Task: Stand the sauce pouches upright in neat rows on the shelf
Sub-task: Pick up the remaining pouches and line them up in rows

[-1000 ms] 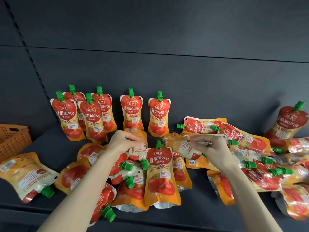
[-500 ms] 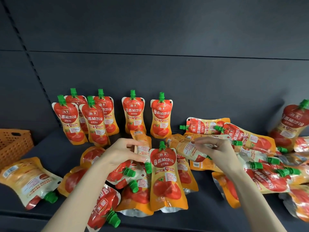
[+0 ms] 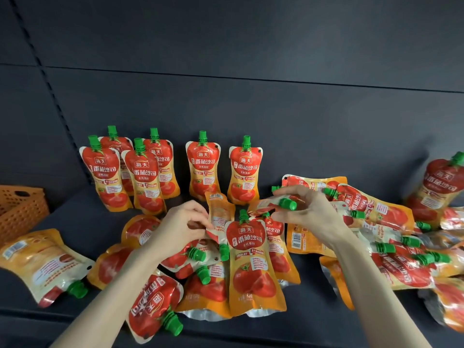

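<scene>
Several red-and-orange sauce pouches with green caps stand upright at the back of the dark shelf point(image 3: 75, 222), among them one point(image 3: 203, 167) in the middle and one point(image 3: 244, 172) to its right. My left hand point(image 3: 180, 227) pinches the edge of an upside-down pouch point(image 3: 219, 212) in the central pile. My right hand point(image 3: 308, 212) holds another pouch point(image 3: 276, 205) by its neck, lifted and tilted, green cap between my fingers. Just in front of both hands a pouch point(image 3: 251, 262) stands upright.
Loose pouches lie flat across the shelf front, one at far left point(image 3: 42, 264) and a heap at right point(image 3: 391, 247). A pouch point(image 3: 437, 189) leans on the back wall at far right. An orange perforated basket point(image 3: 20, 207) sits at the left edge.
My right hand has turned its pouch so the green cap now shows between the fingers. My left hand has shifted slightly right, still on the upside-down pouch.
</scene>
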Demonstrator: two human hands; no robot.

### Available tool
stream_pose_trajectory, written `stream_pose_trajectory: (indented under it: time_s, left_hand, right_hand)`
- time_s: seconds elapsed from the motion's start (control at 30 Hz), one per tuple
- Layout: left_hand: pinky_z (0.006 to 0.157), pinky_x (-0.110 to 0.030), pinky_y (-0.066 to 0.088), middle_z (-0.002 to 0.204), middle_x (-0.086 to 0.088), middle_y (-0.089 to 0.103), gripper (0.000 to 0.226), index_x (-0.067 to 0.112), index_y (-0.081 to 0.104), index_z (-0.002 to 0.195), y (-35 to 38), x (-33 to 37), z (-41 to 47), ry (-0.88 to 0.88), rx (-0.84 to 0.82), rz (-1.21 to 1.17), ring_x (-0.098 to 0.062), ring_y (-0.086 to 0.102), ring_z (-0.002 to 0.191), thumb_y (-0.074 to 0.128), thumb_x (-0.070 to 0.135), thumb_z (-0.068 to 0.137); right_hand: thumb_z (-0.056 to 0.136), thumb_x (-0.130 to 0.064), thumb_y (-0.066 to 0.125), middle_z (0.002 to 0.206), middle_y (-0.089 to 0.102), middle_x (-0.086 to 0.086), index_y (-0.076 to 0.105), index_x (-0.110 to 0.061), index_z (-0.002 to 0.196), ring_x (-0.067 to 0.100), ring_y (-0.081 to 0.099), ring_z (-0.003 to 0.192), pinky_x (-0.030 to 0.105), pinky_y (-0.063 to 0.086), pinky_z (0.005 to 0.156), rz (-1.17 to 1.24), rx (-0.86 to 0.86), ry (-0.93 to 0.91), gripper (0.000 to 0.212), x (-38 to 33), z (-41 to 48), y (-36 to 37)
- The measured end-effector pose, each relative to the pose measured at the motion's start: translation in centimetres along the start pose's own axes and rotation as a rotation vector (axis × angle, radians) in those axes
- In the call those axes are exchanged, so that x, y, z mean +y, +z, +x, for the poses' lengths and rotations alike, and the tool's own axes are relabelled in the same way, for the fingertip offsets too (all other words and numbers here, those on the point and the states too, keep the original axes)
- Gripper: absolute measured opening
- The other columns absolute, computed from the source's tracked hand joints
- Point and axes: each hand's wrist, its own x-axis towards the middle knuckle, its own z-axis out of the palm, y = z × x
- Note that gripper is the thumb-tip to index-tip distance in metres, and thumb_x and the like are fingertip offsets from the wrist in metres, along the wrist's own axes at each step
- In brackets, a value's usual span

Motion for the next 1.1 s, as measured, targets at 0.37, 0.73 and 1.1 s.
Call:
stream_pose_trajectory:
  time_s: [0.37, 0.73, 1.1]
  left_hand:
    - [0.083, -0.030, 0.055, 0.086, 0.004, 0.073, 0.013, 0.017, 0.074, 0.083, -2.9, 0.3, 2.2, 0.048, 0.172, -0.235, -0.011, 0.068, 0.087, 0.071, 0.008, 0.075]
    - [0.074, -0.013, 0.048, 0.087, 0.007, 0.066, 0.006, 0.017, 0.065, 0.089, -2.2, 0.3, 7.3, 0.047, 0.378, -0.191, -0.001, 0.061, 0.083, 0.066, 0.017, 0.084]
    - [0.088, -0.025, 0.050, 0.113, 0.005, 0.061, 0.052, 0.019, 0.049, 0.117, 0.0, -2.3, 7.9, -0.118, 0.145, -0.358, -0.008, 0.058, 0.104, 0.077, 0.013, 0.073]
  right_hand:
    - [0.074, -0.013, 0.077, 0.087, 0.073, -0.001, 0.067, -0.014, 0.091, 0.007, 0.069, 0.078, 0.017, 0.054, 0.071, 0.046, 0.133, -0.108, 0.020, -0.6, 3.7, 1.8]
    - [0.079, -0.023, 0.073, 0.083, 0.070, -0.009, 0.064, -0.024, 0.085, -0.002, 0.067, 0.070, 0.013, 0.053, 0.061, 0.043, 0.205, -0.122, 0.011, -1.0, 7.3, 4.1]
    - [0.073, -0.023, 0.079, 0.116, 0.066, 0.002, 0.053, -0.014, 0.120, 0.017, 0.063, 0.105, 0.036, 0.053, 0.092, -0.157, 0.174, -0.027, 0.055, 1.7, 8.9, 5.1]
